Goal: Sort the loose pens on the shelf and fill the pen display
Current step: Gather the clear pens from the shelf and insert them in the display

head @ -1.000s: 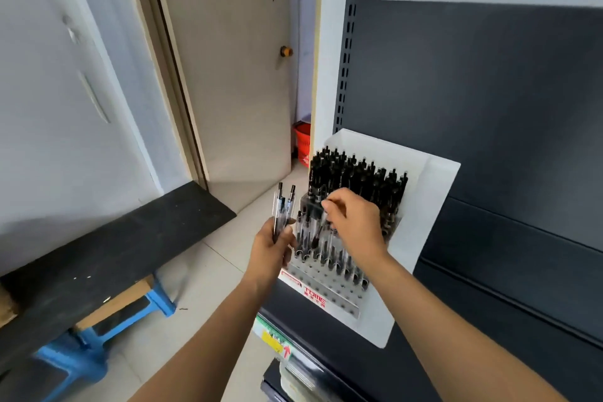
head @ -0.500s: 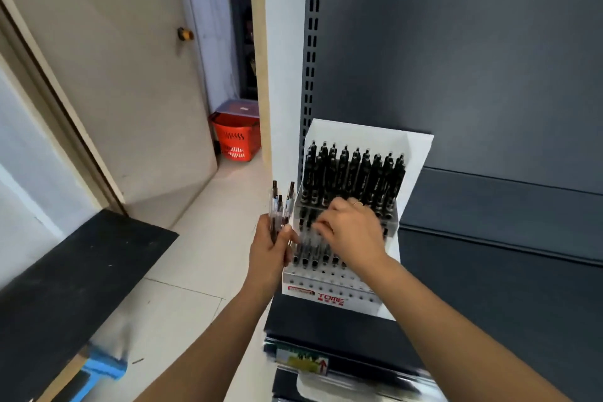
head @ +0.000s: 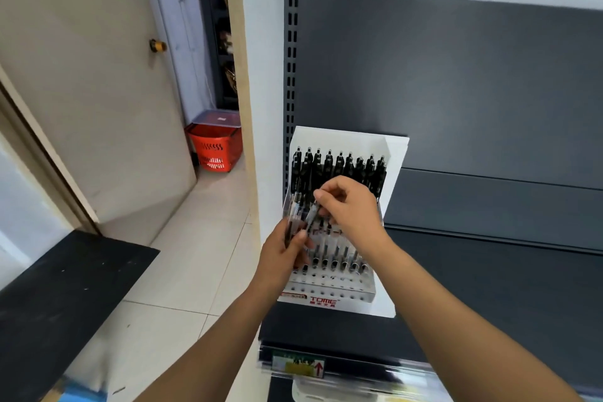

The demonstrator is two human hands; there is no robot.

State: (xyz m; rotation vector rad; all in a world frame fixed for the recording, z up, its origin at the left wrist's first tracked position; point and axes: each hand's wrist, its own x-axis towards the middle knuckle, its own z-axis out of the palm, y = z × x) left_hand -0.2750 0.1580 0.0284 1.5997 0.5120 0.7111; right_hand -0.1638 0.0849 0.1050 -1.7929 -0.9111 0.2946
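Observation:
A white pen display (head: 396, 153) stands on the dark shelf (head: 489, 287), its back rows full of black-capped pens (head: 339, 163) and its front holes bare. My left hand (head: 282, 254) grips a small bunch of clear pens (head: 295, 215) upright in front of the display's left side. Just right of it, my right hand (head: 354, 206) pinches one pen (head: 311, 214) of that bunch between thumb and fingers. Both hands cover the middle rows of the display.
A price-tag strip (head: 298, 365) runs along the shelf's front edge. To the left are a slotted grey upright (head: 292, 52), a beige door (head: 98, 91), a red basket (head: 213, 153) on the tiled floor and a black board (head: 58, 297) low on the left.
The view has swung right and faces the display squarely. My right hand left the display's pens and came over to the bunch in my left hand, where it now pinches one pen.

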